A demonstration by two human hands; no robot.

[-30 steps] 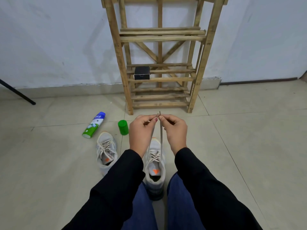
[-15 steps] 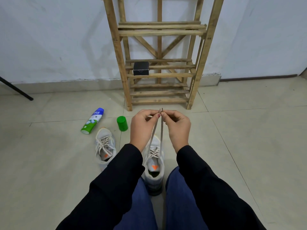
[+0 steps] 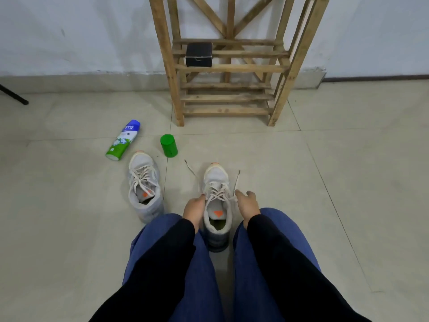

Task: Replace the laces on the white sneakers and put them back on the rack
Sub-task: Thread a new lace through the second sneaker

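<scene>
Two white sneakers stand on the tiled floor. The right sneaker [image 3: 217, 182] sits between my knees, toe pointing at the wooden rack [image 3: 228, 66]. Its beige lace [image 3: 237, 182] is threaded through the eyelets, and both loose ends stretch forward on either side of the toe. My left hand [image 3: 193, 206] is at the shoe's left side and my right hand [image 3: 247, 203] at its right side; each pinches the lace near the top eyelets. The left sneaker [image 3: 144, 182], laced, stands apart to the left.
A spray can [image 3: 123, 140] lies on the floor beyond the left sneaker, with its green cap [image 3: 169, 145] next to it. A black box [image 3: 199, 54] sits on a rack shelf. A dark tripod leg [image 3: 14, 95] reaches in at far left.
My hands have dropped from chest height, where they held the two lace ends together, to the sneaker's sides. The lace ends now spread apart beside the toe. The camera has tilted down.
</scene>
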